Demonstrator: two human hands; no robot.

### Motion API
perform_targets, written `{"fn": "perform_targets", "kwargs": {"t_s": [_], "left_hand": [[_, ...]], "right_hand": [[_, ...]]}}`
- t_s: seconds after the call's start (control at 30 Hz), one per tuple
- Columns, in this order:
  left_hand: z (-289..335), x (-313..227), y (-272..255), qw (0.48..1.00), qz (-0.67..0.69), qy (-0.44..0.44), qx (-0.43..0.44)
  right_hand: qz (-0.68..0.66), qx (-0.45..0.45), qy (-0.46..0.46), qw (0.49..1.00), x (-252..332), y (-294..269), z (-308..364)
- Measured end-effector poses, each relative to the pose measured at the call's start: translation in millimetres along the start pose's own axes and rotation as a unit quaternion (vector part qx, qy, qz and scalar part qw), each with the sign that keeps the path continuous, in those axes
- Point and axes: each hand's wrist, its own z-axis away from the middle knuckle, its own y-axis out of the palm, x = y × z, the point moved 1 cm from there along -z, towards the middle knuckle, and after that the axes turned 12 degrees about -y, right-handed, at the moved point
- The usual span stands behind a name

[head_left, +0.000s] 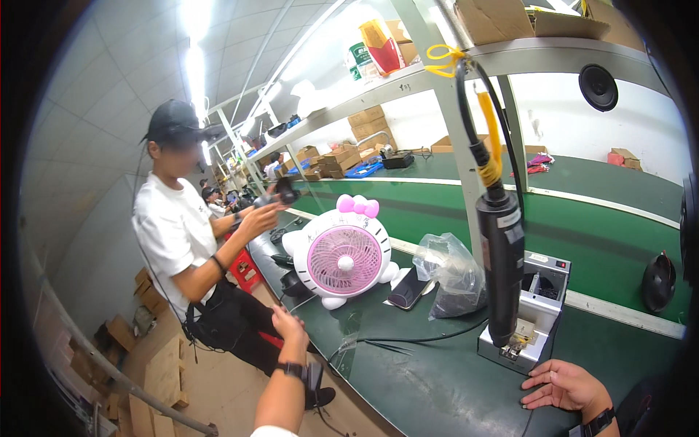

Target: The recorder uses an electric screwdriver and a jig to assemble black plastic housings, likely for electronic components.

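Note:
My left hand (pixel 290 327) is raised at the near-left edge of the green table (pixel 444 357). Its fingers are loosely apart, and I see nothing held in them. Fingers spread, my right hand (pixel 566 386) rests on the tabletop in front of a small grey bench machine (pixel 542 331). A black electric screwdriver (pixel 502 266) hangs on a cable above that machine, its lower end by the metal fitting on the front. Beyond my left hand stands a white and pink cat-shaped fan (pixel 344 258) with a pink bow.
A clear plastic bag (pixel 451 277) with dark contents and a dark phone (pixel 409 290) lie right of the fan. Black cable (pixel 429 337) crosses the table. At left stands a co-worker (pixel 186 240) holding a black object (pixel 285 191). A grey post (pixel 455 124) carries the shelf above.

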Motion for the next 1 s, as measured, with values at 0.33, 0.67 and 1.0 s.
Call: {"fn": "perform_targets", "kwargs": {"t_s": [0.33, 0.67, 1.0], "left_hand": [[251.1, -85.0, 6.1, 0.878, 0.183, 0.228, 0.379], [376.4, -185.3, 44.7, 0.221, 0.281, 0.099, 0.929], [361.6, -186.0, 45.0, -0.128, 0.418, 0.034, 0.899]], "right_hand": [[0.012, 0.018, 0.002, 1.000, -10.0, 41.2, 6.4], [0.217, -0.165, -0.201, 0.941, -52.1, 42.6, -5.9], [0.352, -0.297, -0.325, 0.826, -41.1, 36.0, -24.4]]}}
